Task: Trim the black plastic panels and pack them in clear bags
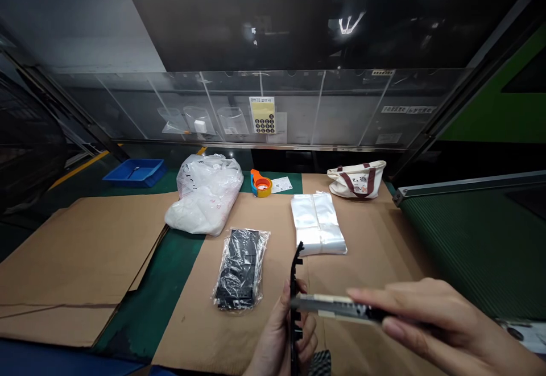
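Note:
My left hand is closed around a thin, dark plastic part, held upright and seen edge-on, with small tabs along its right side. My right hand grips a utility knife, slightly blurred, its metal blade pointing left. The blade's tip meets or overlaps the middle of the plastic part; I cannot tell whether they touch. Left of my hands, a clear bag with black plastic parts lies on the cardboard. Beyond the held part lies a stack of clear plastic bags.
A full white plastic bag, an orange and blue tape dispenser and a canvas tote stand along the back. At the left are a blue tray and cardboard sheets. A green conveyor belt runs at the right.

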